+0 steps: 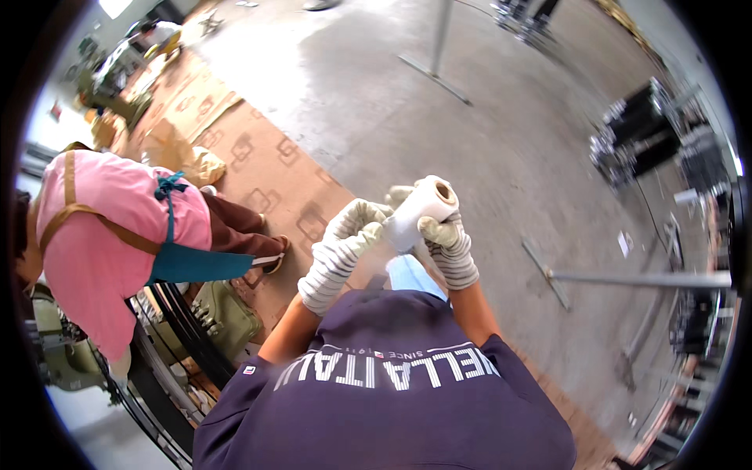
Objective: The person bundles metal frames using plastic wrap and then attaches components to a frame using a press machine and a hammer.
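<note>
A roll of clear plastic film (413, 217) on a brown cardboard core is held up in front of my chest, tilted, with its hollow end facing away to the upper right. My right hand (445, 241), in a white glove with a grey striped cuff, grips the roll with the thumb across its near side. My left hand (351, 227), gloved the same way, has its fingers curled at the roll's left side, pinching what looks like the film's loose edge. Some translucent film shows beneath the roll, between my wrists. Gloved fingertips also show behind the roll.
At left a person in a pink top (102, 211) and teal apron bends over machinery (223, 317). Patterned brown sheeting (270, 168) covers part of the grey concrete floor (376, 102). Metal stands (627, 278) rise at right and ahead; dark bundles (642, 129) stand far right.
</note>
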The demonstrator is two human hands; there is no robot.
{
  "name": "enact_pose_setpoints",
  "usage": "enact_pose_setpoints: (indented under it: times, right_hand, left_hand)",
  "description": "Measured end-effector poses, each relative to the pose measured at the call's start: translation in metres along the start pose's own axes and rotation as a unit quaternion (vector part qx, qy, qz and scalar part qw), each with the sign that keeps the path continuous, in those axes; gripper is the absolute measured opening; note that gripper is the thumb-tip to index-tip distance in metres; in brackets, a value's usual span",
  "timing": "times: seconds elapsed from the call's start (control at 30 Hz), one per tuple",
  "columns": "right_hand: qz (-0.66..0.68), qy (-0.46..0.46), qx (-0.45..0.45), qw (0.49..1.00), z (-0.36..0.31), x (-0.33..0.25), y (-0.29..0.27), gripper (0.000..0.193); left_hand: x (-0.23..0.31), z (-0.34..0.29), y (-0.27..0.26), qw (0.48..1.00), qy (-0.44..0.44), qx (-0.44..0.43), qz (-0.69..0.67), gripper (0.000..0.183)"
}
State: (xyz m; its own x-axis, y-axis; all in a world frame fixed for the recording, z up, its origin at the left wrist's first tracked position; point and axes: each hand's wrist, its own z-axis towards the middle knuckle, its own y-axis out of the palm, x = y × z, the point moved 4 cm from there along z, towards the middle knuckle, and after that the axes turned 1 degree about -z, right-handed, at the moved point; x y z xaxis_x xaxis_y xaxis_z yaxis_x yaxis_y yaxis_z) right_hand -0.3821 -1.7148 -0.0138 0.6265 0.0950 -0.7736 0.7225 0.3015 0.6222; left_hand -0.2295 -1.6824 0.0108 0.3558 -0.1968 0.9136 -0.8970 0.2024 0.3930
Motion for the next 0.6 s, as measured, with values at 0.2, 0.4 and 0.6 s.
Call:
enact_pose_setpoints:
  times: [0.2,0.4,0.6]
  right_hand:
    - [-0.121,0.154,-0.025,0.98,0.161,0.012,0.032,0.049]
    - [-0.144,0.24,-0.126,0.952,0.304,0.081,0.077,0.051]
    - [-0.153,0.271,-0.177,0.934,0.472,0.163,0.122,0.054]
  left_hand:
    - [0.036,0.099,-0.082,0.987,0.086,0.136,-0.017,0.033]
    - [0.065,0.16,-0.182,0.961,0.09,0.243,-0.093,0.046]
    - [0.113,0.254,-0.329,0.938,0.064,0.34,-0.033,0.037]
